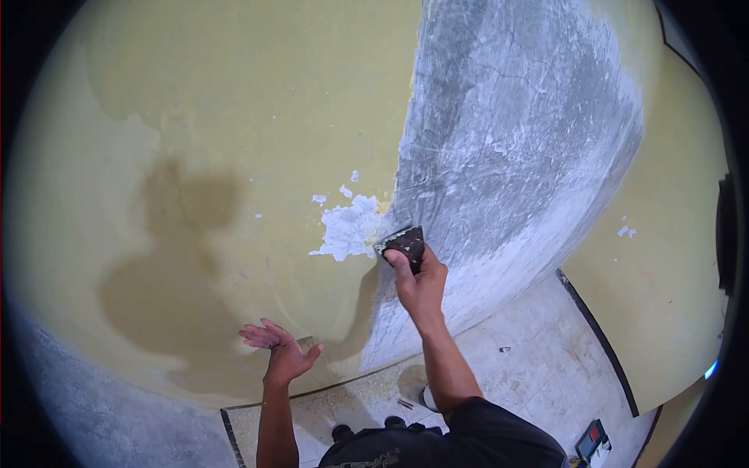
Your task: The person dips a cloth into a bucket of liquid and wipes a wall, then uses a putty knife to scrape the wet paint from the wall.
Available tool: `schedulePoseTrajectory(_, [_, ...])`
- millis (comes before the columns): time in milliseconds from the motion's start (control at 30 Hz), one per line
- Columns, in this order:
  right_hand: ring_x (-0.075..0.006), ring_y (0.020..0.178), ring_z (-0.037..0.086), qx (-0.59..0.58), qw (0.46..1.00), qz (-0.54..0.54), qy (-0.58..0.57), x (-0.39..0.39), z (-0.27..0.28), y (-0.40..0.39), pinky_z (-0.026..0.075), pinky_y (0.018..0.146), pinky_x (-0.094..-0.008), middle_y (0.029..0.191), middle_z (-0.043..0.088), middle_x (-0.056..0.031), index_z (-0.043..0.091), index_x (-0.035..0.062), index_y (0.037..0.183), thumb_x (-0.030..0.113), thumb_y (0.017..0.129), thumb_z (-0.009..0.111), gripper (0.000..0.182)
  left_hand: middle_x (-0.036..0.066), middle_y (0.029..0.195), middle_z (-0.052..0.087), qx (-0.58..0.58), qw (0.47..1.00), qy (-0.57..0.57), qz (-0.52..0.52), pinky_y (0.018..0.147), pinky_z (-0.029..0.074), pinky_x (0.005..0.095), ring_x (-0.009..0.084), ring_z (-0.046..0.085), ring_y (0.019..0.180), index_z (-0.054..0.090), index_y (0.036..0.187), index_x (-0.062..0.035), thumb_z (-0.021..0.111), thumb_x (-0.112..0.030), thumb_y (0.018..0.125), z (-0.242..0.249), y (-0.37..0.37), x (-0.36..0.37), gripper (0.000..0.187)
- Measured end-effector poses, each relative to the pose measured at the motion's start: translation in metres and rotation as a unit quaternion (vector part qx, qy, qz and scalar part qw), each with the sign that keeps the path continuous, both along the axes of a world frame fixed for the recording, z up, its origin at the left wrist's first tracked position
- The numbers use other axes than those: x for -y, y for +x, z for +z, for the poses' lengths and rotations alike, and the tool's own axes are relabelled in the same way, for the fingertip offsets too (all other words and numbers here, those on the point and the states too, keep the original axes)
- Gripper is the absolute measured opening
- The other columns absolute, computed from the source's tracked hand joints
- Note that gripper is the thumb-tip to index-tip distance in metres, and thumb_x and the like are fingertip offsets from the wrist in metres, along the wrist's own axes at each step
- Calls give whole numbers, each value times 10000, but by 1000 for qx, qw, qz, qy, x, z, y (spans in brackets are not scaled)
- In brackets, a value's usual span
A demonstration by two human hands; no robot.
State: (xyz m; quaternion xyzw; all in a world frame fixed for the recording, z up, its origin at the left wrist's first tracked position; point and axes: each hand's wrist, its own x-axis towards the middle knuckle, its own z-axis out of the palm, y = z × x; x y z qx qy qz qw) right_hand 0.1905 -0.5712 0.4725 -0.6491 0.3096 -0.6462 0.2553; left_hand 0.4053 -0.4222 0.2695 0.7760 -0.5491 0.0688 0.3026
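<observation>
My right hand [421, 287] grips a dark, paint-flecked scraper [409, 246], its thumb pressed on the flat face. The scraper's edge rests at the border between the yellow paint [289, 156] and the stripped grey plaster [484, 148]. Just left of the blade is a ragged white bare patch [351, 226] with small chips of missing paint above it. Lower down, my left hand [282, 349] is held up near the yellow wall, fingers spread, with nothing in it.
Below runs a pale floor [530, 351] strewn with flakes and debris, edged by a dark skirting strip [601, 335]. A grey and red box [591, 441] stands at the lower right. On the right, another yellow wall [663, 257] carries a few white chips.
</observation>
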Motion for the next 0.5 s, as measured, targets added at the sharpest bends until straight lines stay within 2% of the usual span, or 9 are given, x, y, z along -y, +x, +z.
schedulePoseTrajectory(133, [-117,516,566,-80,995,-36,53,2,-7,-8,446,505,-290,653,684,-92,699,2,950,305,875,788,325,628,1297,-249,21,1000,4,9,973,-111,812,771,-247,1250,-352,1346,181,681,-678,779,-1,4,-5,1458])
schedulePoseTrajectory(200, [-134,519,581,-19,1000,-4,16,6,-7,-2,453,514,-291,664,688,-106,697,-4,945,310,872,789,335,635,1297,-230,28,999,0,18,975,-104,813,775,-228,1255,-336,1352,190,672,-690,779,0,-1,0,1456])
schedulePoseTrajectory(300, [-122,540,582,-55,997,-4,61,-1,-16,-9,457,531,-281,673,691,-94,699,-4,938,315,869,793,340,645,1285,-218,10,1000,10,8,971,-101,816,781,-207,1259,-297,1366,207,658,-717,769,4,1,-1,1457])
schedulePoseTrajectory(433, [-97,569,581,2,999,22,26,2,-1,5,462,546,-276,694,703,-78,700,5,927,311,877,789,322,647,1271,-232,-19,1000,12,1,969,-105,817,783,-223,1249,-276,1376,211,653,-713,775,8,0,1,1442])
schedulePoseTrajectory(500, [-94,572,579,-1,999,24,30,2,-2,4,463,548,-276,697,704,-76,699,3,926,311,879,787,324,638,1272,-257,-6,1000,13,11,968,-109,817,780,-240,1243,-311,1362,201,675,-695,770,4,-1,-1,1458])
